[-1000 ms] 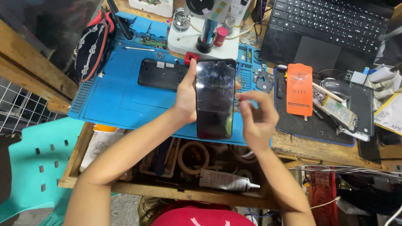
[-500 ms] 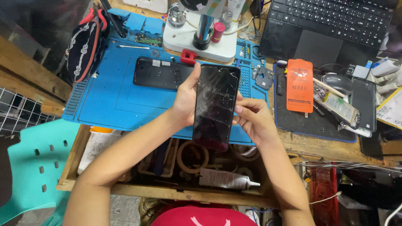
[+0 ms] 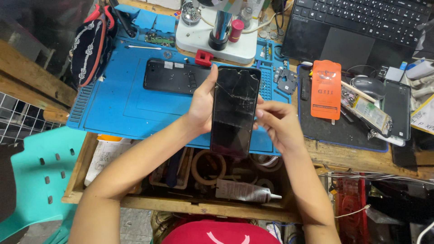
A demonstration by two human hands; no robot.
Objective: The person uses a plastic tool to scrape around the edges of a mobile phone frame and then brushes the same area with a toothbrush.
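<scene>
I hold a black phone [image 3: 234, 110] with a cracked screen upright over the near edge of the blue work mat [image 3: 117, 108]. My left hand [image 3: 201, 106] grips its left side, thumb up along the edge. My right hand [image 3: 276, 124] pinches the phone's right edge with thumb and fingertips. A black phone back cover [image 3: 177, 76] lies flat on the mat just beyond my left hand.
A white microscope base [image 3: 217, 38] stands behind the mat. To the right are a laptop [image 3: 357, 27], an orange flat package [image 3: 326, 89], a mouse [image 3: 368, 86] and small parts. An open wooden drawer [image 3: 181, 203] below holds tape rolls and a glue tube [image 3: 246, 192]. A teal chair [image 3: 38, 176] is at left.
The phone has tilted slightly and moved up and right in view. My right hand shifted from the phone's lower edge to its right side, where it now pinches the edge.
</scene>
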